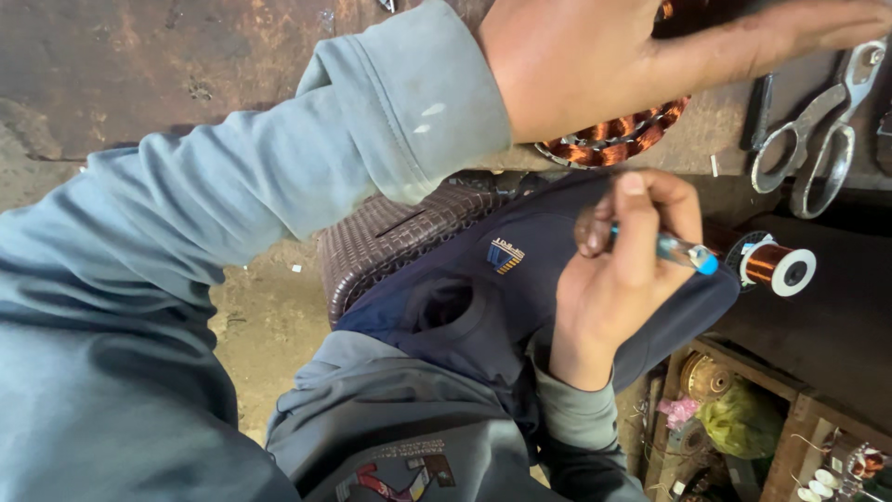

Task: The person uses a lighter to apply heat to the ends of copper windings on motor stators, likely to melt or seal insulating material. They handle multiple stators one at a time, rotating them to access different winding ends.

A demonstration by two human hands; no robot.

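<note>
A grey-blue sleeve [186, 214], nearest the lens in the head view, is seen stretched across the frame from lower left to upper right; at its end the left hand [595, 60] is held flat and open, fingers extended towards the right edge, nothing gripped, just above a copper-wound stator coil [618, 135] lying on the worn brown workbench [139, 65]; whether the palm touches the coil cannot be told; a pair of metal scissors [818, 139] is laid on the bench to the right of the coil, handles towards the wearer; lower down, the right hand [623, 270] is curled, its thumb and fingers closed around a slim tool with a clear blue handle [683, 251], held over a dark navy trouser leg [483, 288]; just beyond the tool's blue end a spool of copper wire [776, 265] is seen, apart from the hand; a dark woven stool [390, 237] is partly covered by the leg; at lower right a wooden crate [790, 390] is shown divided into compartments holding small parts and a yellow-green bundle [739, 418]
</note>
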